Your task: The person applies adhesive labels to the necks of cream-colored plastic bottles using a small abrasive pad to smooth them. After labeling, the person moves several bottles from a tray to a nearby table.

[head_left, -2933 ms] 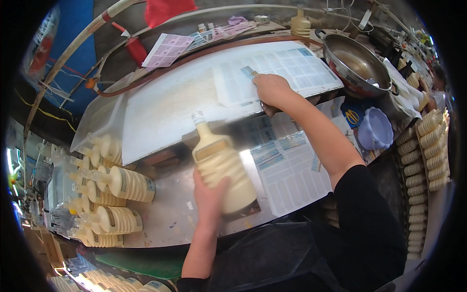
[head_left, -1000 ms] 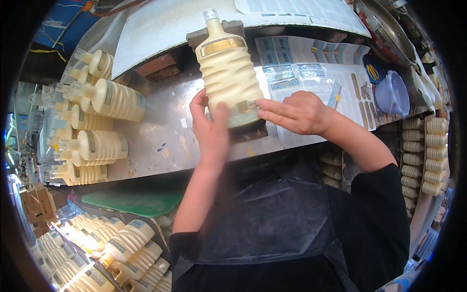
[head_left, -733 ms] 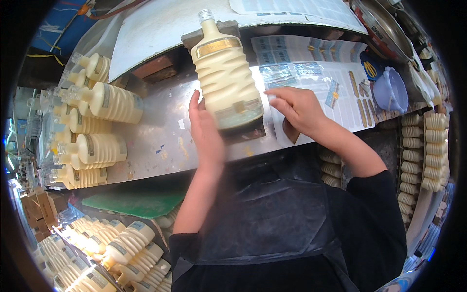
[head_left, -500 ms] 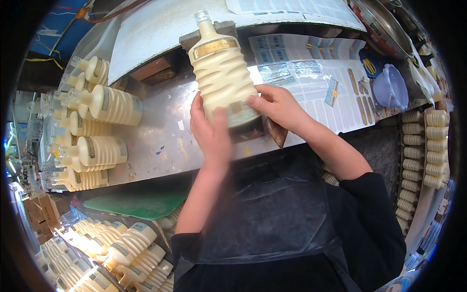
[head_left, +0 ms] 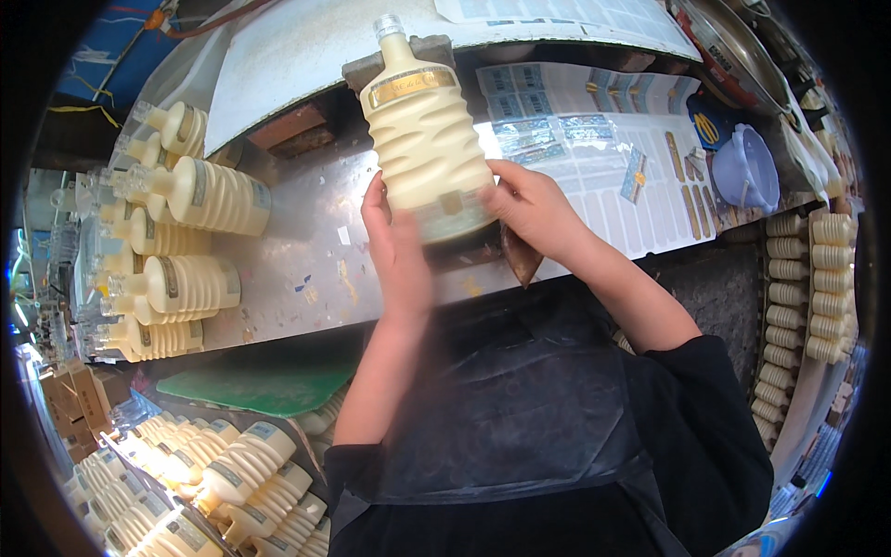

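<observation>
A cream-coloured bottle with a wavy, ridged body and a clear threaded neck lies tilted back before me, its neck pointing away. A gold label crosses its shoulder, and a small brownish patch shows low on its front. Its lower left side is gripped by my left hand, with the thumb toward the front and blurred by motion. My right hand holds the lower right edge, thumb in front. Fingers behind the bottle are partly hidden. Against the bottle's upper part rests a grey-brown block.
Label sheets spread over the metal table to the right, with a lilac bucket beyond. Similar bottles lie at the left, more at lower left. A white board borders the far side.
Both thumbs have shifted slightly: the left one outward to the left, the right one toward the bottle's right edge. The bottle has turned very slightly and stays in nearly the same place.
</observation>
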Action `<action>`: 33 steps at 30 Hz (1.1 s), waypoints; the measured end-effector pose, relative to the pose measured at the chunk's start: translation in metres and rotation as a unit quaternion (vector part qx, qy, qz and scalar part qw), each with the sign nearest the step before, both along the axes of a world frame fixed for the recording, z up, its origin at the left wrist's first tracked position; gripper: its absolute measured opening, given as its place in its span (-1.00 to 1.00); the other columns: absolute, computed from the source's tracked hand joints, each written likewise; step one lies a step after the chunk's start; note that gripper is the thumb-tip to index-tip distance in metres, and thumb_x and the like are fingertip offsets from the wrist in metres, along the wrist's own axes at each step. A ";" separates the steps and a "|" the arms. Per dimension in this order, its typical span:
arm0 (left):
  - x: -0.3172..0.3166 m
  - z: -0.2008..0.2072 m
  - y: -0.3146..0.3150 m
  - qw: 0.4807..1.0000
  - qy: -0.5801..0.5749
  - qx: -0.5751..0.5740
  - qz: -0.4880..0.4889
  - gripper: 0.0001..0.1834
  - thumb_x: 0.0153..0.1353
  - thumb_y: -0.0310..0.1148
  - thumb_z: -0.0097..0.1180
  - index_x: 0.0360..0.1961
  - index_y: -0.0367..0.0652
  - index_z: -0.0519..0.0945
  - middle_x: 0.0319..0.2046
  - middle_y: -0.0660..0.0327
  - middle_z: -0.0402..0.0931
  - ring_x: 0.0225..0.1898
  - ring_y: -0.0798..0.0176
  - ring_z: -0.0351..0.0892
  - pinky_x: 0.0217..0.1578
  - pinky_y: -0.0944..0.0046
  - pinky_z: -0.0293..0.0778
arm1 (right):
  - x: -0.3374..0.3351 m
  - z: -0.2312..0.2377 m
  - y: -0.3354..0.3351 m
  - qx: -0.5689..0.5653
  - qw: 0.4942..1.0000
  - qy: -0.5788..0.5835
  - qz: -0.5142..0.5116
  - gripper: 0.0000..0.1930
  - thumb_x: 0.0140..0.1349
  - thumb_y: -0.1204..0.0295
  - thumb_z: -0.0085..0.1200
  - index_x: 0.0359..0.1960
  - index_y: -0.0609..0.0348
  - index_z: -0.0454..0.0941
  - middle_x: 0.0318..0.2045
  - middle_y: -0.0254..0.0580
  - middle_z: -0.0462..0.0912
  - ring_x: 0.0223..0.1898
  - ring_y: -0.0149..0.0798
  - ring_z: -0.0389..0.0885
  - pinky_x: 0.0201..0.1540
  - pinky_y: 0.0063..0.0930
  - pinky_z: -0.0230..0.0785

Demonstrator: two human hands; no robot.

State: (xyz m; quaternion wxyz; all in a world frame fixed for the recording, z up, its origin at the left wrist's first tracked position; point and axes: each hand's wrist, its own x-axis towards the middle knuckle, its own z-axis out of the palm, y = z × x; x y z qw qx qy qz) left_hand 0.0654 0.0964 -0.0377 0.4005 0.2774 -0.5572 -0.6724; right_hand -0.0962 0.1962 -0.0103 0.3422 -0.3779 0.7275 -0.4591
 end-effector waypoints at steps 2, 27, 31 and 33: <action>-0.002 0.006 0.003 0.999 -0.038 -0.012 -0.003 -0.33 0.53 -0.24 0.00 0.50 -0.30 0.08 0.42 -0.01 0.20 0.43 0.14 0.21 0.44 0.14 0.11 | 0.003 0.006 0.000 0.035 0.997 0.063 0.004 -0.39 0.31 0.02 0.21 0.21 0.25 0.55 -0.31 -0.01 0.74 -0.28 -0.20 0.71 -0.13 -0.34 0.54; 0.011 -0.008 -0.001 0.999 -0.006 0.021 -0.025 -0.32 0.57 -0.16 -0.13 0.52 -0.33 0.03 0.47 -0.04 0.14 0.44 0.09 0.22 0.42 0.10 0.15 | -0.009 -0.011 0.015 -0.027 0.987 -0.157 0.038 -0.44 0.56 0.15 -0.02 0.44 0.25 0.34 -0.06 -0.24 0.69 -0.02 -0.38 0.59 0.07 -0.40 0.46; 0.005 -0.006 0.002 0.999 0.026 0.032 -0.006 -0.25 0.49 -0.14 0.02 0.49 -0.36 0.08 0.42 -0.06 0.18 0.40 0.08 0.26 0.41 0.10 0.19 | 0.006 0.005 0.013 0.004 0.999 -0.046 0.015 -0.39 0.49 0.05 0.07 0.38 0.26 0.38 -0.16 -0.20 0.71 -0.11 -0.40 0.62 -0.02 -0.41 0.49; -0.002 -0.004 0.006 1.000 0.015 0.001 0.005 -0.20 0.42 -0.13 0.13 0.47 -0.38 0.11 0.39 -0.08 0.20 0.37 0.06 0.28 0.39 0.09 0.22 | 0.011 0.011 0.007 0.057 0.998 0.019 0.009 -0.37 0.43 0.02 0.14 0.32 0.26 0.42 -0.22 -0.21 0.70 -0.18 -0.43 0.62 -0.08 -0.43 0.49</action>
